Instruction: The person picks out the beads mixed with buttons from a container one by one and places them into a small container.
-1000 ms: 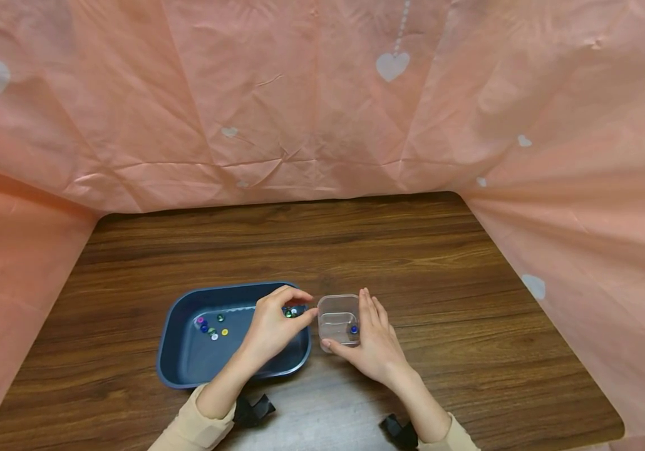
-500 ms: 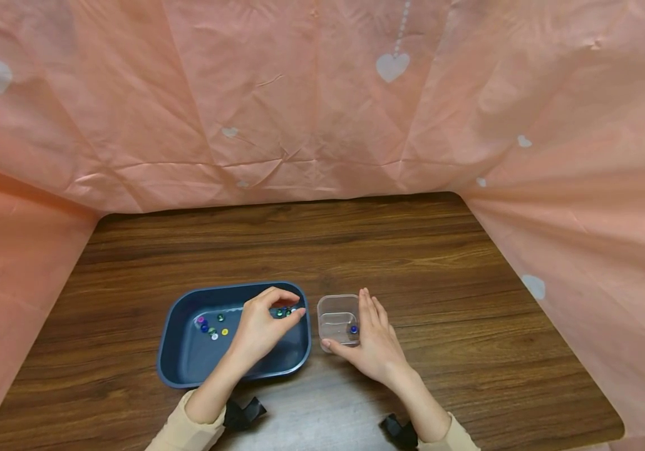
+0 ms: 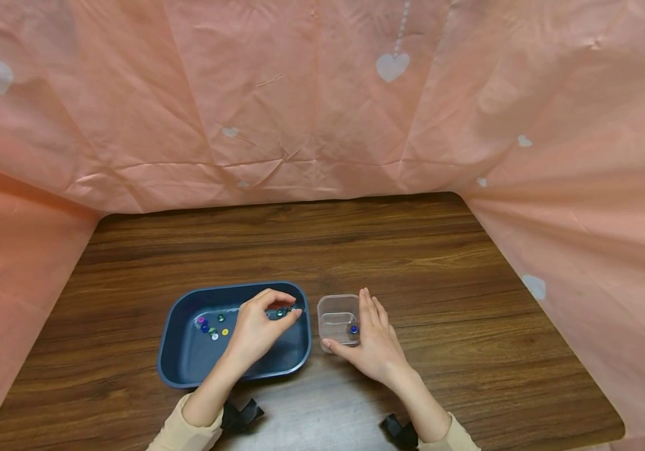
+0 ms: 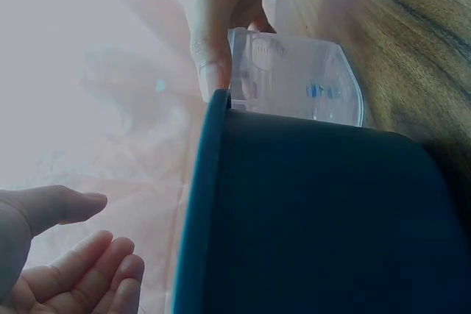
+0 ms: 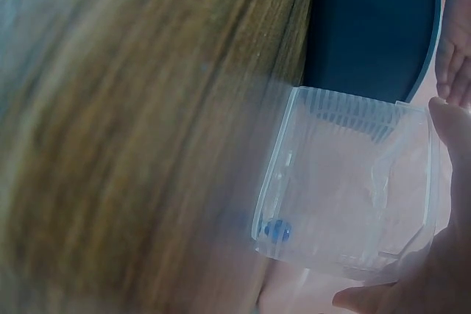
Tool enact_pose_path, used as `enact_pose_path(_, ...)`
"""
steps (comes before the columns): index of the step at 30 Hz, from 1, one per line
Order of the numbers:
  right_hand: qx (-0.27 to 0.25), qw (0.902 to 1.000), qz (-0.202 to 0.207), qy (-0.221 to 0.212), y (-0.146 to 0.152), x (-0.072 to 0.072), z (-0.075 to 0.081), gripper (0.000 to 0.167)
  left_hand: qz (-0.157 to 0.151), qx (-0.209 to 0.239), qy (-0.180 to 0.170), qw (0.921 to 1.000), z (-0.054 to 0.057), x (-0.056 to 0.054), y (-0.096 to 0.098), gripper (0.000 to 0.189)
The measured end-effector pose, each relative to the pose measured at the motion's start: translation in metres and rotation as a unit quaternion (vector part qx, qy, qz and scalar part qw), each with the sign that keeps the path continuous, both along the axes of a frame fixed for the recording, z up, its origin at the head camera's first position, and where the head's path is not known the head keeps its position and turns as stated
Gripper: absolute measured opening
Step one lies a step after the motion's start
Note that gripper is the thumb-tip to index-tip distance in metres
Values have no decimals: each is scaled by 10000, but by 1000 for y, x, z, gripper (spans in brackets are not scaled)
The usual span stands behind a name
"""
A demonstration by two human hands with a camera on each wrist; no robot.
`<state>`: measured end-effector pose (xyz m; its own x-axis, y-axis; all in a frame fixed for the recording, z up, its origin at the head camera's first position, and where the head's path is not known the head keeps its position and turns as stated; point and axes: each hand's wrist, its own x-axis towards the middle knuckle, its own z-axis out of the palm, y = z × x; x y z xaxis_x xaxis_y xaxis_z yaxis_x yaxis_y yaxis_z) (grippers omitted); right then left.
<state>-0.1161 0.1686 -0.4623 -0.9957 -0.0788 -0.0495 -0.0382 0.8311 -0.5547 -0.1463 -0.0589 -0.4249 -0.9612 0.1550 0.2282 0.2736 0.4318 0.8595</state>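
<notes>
Left hand (image 3: pixel 257 322) has drawn back over the blue tray (image 3: pixel 187 360) — loosely parted, seemingly empty and free for beads (image 3: pixel 225 332) near it; right hand (image 3: pixel 376 347) grips the clear box (image 3: pixel 336 305).

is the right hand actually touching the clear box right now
Touching: the head view shows the right hand against the clear box, thumb at its near edge and fingers along its right side.

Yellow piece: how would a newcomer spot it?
On the wooden table, find the blue tray left of the clear container. Inside, a cluster of small pieces lies left of the left hand. At its right edge, the yellow piece is the only yellow one visible.
</notes>
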Motion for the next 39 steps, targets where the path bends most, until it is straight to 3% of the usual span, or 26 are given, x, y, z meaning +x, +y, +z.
enact_pose_path(39, -7, 10000, -30, 44, -1, 1, 1, 121, 656, -120, -145, 9977, -8, 4, -39, 21)
